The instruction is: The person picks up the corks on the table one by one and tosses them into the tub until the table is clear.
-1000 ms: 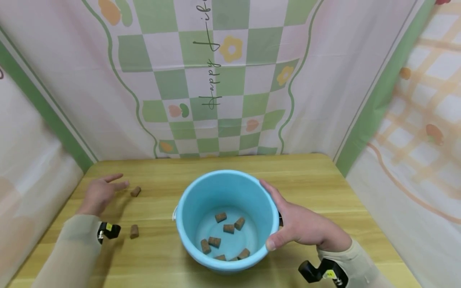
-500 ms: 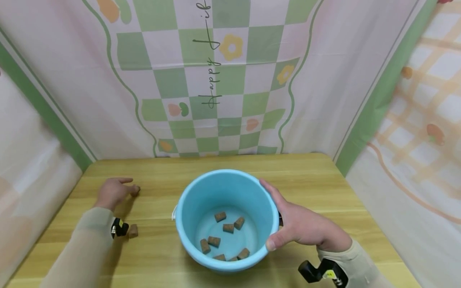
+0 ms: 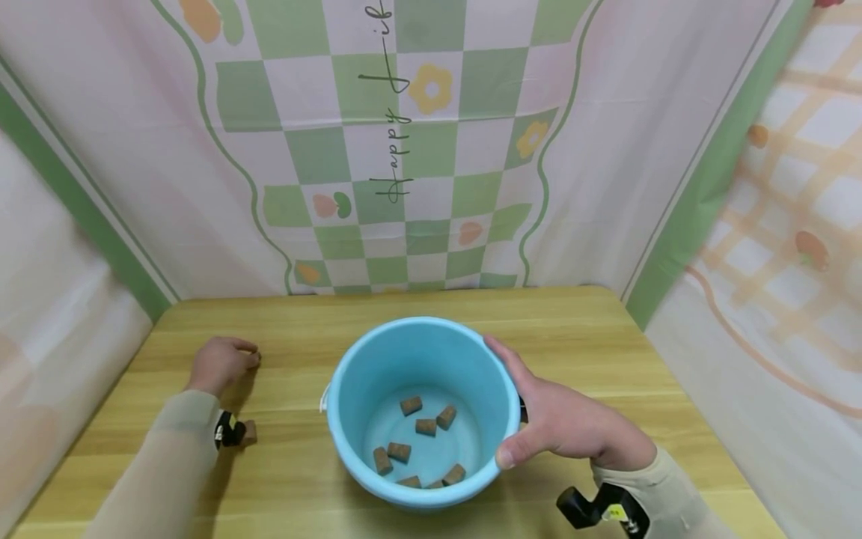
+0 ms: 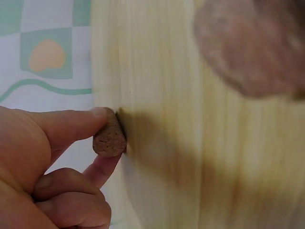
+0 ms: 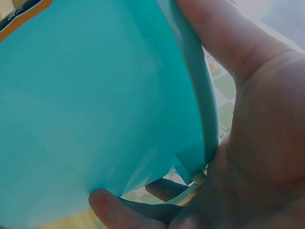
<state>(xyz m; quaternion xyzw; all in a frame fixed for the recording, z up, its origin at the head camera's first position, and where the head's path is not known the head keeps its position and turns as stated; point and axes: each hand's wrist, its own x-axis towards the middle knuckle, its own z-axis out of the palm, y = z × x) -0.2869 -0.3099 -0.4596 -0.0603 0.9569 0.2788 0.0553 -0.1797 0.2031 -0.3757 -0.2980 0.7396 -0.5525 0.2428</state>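
Observation:
Toward the table's left side, my left hand (image 3: pixel 218 367) pinches a cork (image 4: pixel 109 138) between thumb and finger; the left wrist view shows it close to the wood. A second cork (image 3: pixel 250 432) lies just beside my left wrist, blurred and large at the top right of the left wrist view. My right hand (image 3: pixel 566 419) grips the right side of a light blue bucket (image 3: pixel 427 352). In the right wrist view its fingers lie along the bucket's outer wall (image 5: pixel 119 95), below the rim. Several corks (image 3: pixel 426 427) lie scattered on the bucket's floor.
The bucket stands at the front middle of a wooden table (image 3: pixel 289 322). Its white handle (image 3: pixel 325 399) shows at the left rim. Printed cloth (image 3: pixel 431 172) hangs behind the table and on both sides. Both wrists wear a black camera mount (image 3: pixel 606 509).
My left hand has moved slightly right, and its fingers have closed on the far cork. The right hand and the bucket have stayed in place.

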